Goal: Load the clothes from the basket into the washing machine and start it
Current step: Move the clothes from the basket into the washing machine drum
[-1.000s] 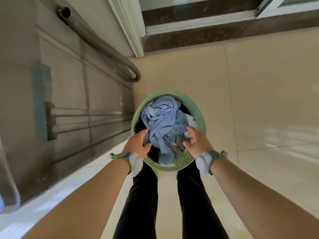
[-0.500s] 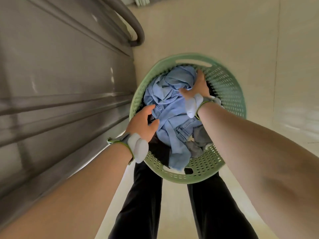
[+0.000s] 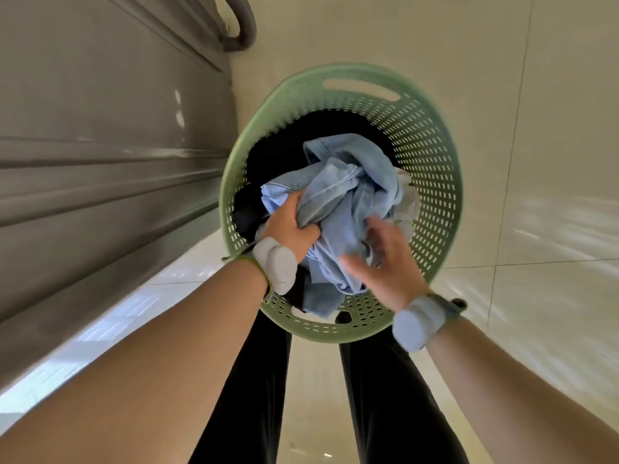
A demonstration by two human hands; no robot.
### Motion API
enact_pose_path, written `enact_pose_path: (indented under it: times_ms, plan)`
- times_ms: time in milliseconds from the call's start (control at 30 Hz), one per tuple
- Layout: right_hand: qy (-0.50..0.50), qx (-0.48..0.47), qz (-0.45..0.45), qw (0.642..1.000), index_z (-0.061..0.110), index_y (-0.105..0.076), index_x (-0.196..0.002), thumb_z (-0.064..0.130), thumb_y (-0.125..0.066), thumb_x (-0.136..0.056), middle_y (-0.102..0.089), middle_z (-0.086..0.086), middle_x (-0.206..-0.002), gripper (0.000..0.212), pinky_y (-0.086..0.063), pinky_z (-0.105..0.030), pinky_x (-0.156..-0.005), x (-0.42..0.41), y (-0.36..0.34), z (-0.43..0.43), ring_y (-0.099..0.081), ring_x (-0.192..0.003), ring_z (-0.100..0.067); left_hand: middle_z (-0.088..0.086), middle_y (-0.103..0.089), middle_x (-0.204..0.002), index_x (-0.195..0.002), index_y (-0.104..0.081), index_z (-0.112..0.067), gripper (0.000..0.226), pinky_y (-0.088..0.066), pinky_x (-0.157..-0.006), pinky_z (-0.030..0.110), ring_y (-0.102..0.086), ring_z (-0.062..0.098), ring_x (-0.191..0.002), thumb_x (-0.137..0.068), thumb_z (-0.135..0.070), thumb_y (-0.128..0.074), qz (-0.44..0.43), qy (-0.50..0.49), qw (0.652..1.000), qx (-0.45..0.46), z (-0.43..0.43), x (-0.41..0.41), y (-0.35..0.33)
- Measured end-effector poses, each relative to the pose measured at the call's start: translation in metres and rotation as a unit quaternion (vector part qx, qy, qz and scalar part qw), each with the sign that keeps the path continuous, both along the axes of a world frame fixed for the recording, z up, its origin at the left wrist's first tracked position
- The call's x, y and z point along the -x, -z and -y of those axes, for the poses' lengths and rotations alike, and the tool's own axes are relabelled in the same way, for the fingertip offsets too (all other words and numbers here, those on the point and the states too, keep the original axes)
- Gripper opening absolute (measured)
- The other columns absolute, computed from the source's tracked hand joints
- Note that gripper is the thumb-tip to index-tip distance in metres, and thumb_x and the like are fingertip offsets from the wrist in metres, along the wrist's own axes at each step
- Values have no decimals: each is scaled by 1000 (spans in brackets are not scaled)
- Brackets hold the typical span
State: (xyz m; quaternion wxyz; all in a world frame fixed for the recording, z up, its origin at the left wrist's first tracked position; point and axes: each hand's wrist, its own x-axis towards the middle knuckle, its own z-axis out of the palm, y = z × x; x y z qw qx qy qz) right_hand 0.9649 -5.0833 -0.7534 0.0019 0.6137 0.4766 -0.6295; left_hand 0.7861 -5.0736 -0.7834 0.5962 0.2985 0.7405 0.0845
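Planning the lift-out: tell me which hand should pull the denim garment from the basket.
Left. The left hand already grips the light blue denim garment in the green basket; the right hand is open, blurred.

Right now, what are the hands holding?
The left hand grips the light blue denim garment by a bunched fold at its left edge. The right hand is open, holding nothing.

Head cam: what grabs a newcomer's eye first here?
The green perforated basket fills the centre, standing on pale floor tiles beside a grey ribbed panel at left. Inside, a crumpled light-blue denim garment lies on dark clothes; the left hand clutches its edge, while the right hand, motion-blurred, is spread open over it.
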Motion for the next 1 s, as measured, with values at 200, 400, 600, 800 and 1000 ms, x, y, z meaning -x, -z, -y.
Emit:
enact_pose_path:
  times_ms: [200, 400, 600, 800, 1000]
  plan:
    - [267, 143, 54, 952, 36, -15, -147, 19, -78, -68, -49, -4, -139, 103, -49, -39, -97, -9, 34, -34, -56, -118, -26, -2, -64, -109, -116, -53, -25, 32, -46, -84, 27, -59, 17, -104, -86, -29, -62, 171, 236, 955, 48, 23, -34, -26]
    - [86, -198, 243, 946, 41, -40, -130, 15, -57, -71, -60, 0, -116, 67, -47, -32, -73, -24, 22, -28, -60, -98, -28, 9, -60, -110, -113, -56, -18, 25, -50, -82, 38, -59, 28, -99, -90, -27, -51, -197, 100, 971, -97, 24, 12, 6]
    - [-120, -160, 335, 921, 21, -42, -137, 30, -67, -77, -21, -16, -154, 65, -35, -49, -104, -19, 35, -5, -32, -133, -40, 9, -41, -140, -141, -26, -16, 79, -36, -99, 47, -38, 34, -126, -78, -44, -64, -305, 410, 859, -30, 41, 30, 60]
    - [-83, -20, 256, 963, 32, -1, -150, 24, -71, -77, -25, -20, -150, 102, -48, -47, -97, -4, 64, -7, -48, -126, -40, 16, -53, -127, -138, -33, -12, 68, -42, -91, 46, -51, 37, -114, -78, -20, -64, -342, 289, 893, 40, 26, 4, 87]
    - [-97, -25, 226, 969, 44, -16, -146, 16, -59, -75, -53, -12, -133, 88, -54, -42, -83, -26, 32, -4, -62, -100, -33, 16, -56, -123, -119, -56, -11, 44, -44, -94, 41, -51, 38, -117, -84, -37, -59, -215, 315, 907, 179, 25, 14, 66]
